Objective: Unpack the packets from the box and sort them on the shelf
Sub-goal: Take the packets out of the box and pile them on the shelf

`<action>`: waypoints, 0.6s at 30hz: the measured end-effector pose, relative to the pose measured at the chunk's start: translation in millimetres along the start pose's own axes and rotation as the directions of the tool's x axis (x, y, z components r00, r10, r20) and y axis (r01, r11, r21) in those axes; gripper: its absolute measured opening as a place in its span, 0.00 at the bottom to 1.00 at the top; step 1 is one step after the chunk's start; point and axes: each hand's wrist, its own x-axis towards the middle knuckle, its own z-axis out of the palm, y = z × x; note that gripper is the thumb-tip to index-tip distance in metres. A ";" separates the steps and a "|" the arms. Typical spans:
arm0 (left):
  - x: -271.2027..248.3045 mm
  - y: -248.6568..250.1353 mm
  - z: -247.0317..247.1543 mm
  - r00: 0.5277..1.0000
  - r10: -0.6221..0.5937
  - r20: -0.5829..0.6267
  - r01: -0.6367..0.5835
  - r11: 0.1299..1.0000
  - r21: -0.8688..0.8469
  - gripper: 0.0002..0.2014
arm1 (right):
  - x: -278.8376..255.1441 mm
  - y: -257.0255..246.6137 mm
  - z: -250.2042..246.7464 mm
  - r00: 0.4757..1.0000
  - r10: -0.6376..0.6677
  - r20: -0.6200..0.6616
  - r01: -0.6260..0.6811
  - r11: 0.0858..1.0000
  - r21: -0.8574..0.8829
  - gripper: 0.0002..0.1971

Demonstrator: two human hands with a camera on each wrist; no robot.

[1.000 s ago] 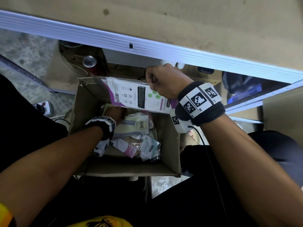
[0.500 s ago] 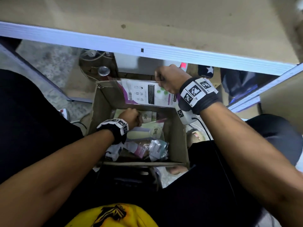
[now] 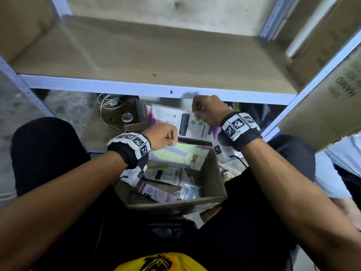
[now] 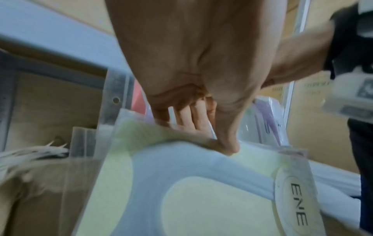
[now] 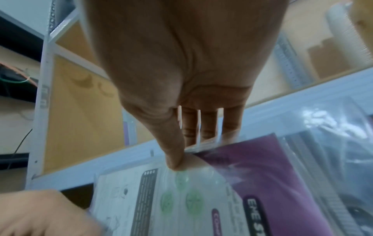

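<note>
An open cardboard box [image 3: 212, 177] sits below the shelf's front edge, with several clear-wrapped packets [image 3: 166, 190] inside. My left hand [image 3: 163, 134] pinches the top edge of a pale yellow-green packet [image 3: 175, 154] marked ENE [image 4: 201, 199], lifted above the box; the thumb [image 4: 226, 135] presses its front. My right hand [image 3: 208, 109] pinches the top edge of a white and purple packet [image 3: 183, 122], held up near the shelf's white front rail [image 3: 136, 89]. In the right wrist view that thumb [image 5: 173, 158] clamps the same packet [image 5: 201, 199].
The wooden shelf board [image 3: 156, 53] lies bare in front of me, framed by white metal uprights. A large cardboard carton [image 3: 330, 90] stands at the right. Cables [image 3: 109, 106] and a can [image 3: 127, 117] lie on the floor behind the box.
My left hand has come up out of the box with the yellow-green packet. My right hand has carried the white and purple packet higher, toward the shelf rail. The view has tilted up to the shelf.
</note>
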 end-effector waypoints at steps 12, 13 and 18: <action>-22.6 57.2 -150.1 0.986 0.075 -0.151 -0.103 0.977 -0.187 0.05 | -34.1 15.4 -122.8 0.986 0.073 -0.148 -0.059 0.994 0.097 0.05; -23.8 57.3 -160.1 0.980 0.065 -0.189 -0.104 0.973 -0.205 0.05 | -34.9 16.3 -129.2 0.985 0.078 -0.157 -0.055 0.988 0.143 0.04; -13.8 46.4 -184.6 0.920 -0.100 -0.378 -0.138 0.822 -0.552 0.05 | -28.7 15.1 -141.6 0.954 0.192 -0.229 -0.054 0.864 0.501 0.13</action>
